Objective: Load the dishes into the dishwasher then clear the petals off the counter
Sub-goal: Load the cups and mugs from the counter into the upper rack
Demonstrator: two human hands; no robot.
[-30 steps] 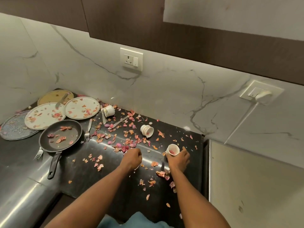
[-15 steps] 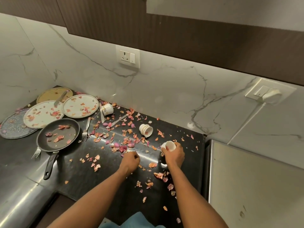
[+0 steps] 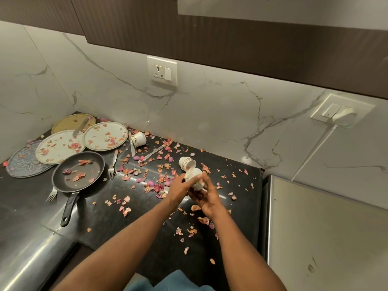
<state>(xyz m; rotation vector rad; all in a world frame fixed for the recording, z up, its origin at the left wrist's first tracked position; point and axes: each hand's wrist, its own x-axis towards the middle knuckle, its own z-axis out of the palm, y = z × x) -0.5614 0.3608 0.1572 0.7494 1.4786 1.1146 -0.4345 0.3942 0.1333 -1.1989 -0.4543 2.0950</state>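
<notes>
I'm gripping a white cup (image 3: pixel 194 180) in both grips | right hand (image 3: pixel 206 197) cradling, left hand (image 3: pixel 178 189) pinching | next cup (image 3: pixel 187 163) lying tipped at 12 o'clock on table (image 3: pixel 147 238)

Two bare arms and a bit of blue clothing

Both forearms are uncovered from the elbow down to the wrist: no sleeve shows on them, and nothing is worn at either wrist. The left hand (image 3: pixel 178 189) and the right hand (image 3: pixel 206 198) are bare as well, without gloves, and no ring is visible on the fingers that show. At the bottom edge, between the two arms, a small part of a blue garment (image 3: pixel 168 282) is seen; its cloth looks soft and a little folded. What kind of garment it is cannot be told.
</notes>
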